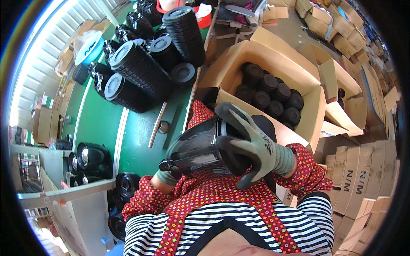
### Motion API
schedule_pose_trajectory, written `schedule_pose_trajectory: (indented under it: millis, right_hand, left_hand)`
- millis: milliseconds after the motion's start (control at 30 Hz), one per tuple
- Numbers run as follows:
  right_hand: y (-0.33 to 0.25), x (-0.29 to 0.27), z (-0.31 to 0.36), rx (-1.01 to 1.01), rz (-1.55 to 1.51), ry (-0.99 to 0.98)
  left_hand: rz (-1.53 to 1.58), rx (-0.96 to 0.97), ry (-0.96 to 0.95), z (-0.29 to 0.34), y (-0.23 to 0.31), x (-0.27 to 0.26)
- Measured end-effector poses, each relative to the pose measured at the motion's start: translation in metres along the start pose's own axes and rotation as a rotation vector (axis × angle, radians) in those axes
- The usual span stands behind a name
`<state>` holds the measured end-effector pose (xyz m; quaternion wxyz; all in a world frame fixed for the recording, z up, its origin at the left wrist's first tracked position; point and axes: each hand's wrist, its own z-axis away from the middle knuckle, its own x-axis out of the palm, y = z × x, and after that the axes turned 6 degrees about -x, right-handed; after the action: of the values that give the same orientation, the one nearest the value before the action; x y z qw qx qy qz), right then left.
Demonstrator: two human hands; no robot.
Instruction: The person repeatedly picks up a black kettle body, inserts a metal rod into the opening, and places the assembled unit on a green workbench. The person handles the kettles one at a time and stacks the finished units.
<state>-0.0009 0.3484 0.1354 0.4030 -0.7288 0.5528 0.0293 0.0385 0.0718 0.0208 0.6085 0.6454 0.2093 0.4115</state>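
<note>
A glossy black cylindrical canister point(194, 147) lies tilted across the front of my body, with a small black knob at its lower left end. My right hand point(258, 147), in a grey-green glove with dark fingertips, is wrapped around the canister's right end, over a black ring-shaped rim or lid. Its fingers spread across that end, with one reaching over the top and another below. Behind the canister's lower left side is my left hand point(167, 177); only its glove cuff shows, and its fingers are hidden.
Stacks of black lidded tubs point(139, 70) stand on the green worktable point(141, 141) at the left. A metal rod point(158, 125) lies near its edge. To the right, an open cardboard box point(314, 121) holds several black cylinders. More cartons point(352, 175) are piled at the far right.
</note>
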Motion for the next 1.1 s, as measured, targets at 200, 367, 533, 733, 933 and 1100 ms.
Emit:
schedule_pose_trajectory:
  millis: [200,367,533,733,933,1100]
  right_hand:
    - [0.003,0.005,-0.008,-0.034,0.04,0.087]
    - [0.01,0.042,-0.001,0.386,-0.399,0.655]
    - [0.048,0.076,0.047,0.625,-0.643,0.788]
    - [0.054,0.078,0.052,0.595,-0.428,0.54]
    - [0.025,0.054,0.005,0.265,-0.157,-0.06]
    - [0.024,0.036,0.013,0.323,-0.19,-0.111]
  left_hand:
    - [0.042,-0.016,0.058,-0.011,-0.056,-0.037]
    - [-0.354,0.135,0.325,0.003,0.009,-0.07]
    - [-0.311,0.018,0.551,-0.001,0.08,-0.038]
    - [-1.357,-0.177,0.59,-0.012,0.154,-0.001]
    - [-0.935,-0.056,0.389,0.004,0.15,0.012]
    - [-1.024,0.12,0.091,0.024,0.158,0.007]
